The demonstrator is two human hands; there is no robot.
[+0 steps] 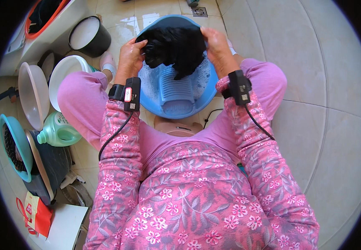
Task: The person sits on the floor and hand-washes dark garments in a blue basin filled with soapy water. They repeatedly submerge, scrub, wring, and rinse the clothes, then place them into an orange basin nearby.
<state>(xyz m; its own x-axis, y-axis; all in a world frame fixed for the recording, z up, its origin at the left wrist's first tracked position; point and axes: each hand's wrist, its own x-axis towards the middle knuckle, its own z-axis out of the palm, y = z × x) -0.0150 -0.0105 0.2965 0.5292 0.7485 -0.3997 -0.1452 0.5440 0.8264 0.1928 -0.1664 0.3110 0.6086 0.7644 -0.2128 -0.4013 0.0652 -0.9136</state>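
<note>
A wet black cloth (177, 47), perhaps a garment, is stretched between my two hands over a blue plastic basin (210, 101). My left hand (132, 56) pinches its left edge, thumb on top. At the opposite edge, my right hand (216, 45) grips the cloth near the basin's far right rim. Below the cloth, a ridged washboard (177, 89) is moulded into the basin, with its upper end hidden. Sudsy water (149, 84) lies on both sides of the ridges.
To the left stand a black bucket (104, 39) of foamy liquid, a white bucket (62, 75), a pale basin (32, 93) and a green detergent jug (58, 131). A teal basin (25, 153) rests farther down. A floor drain (200, 12) lies beyond the blue basin, near the tiled wall (299, 72).
</note>
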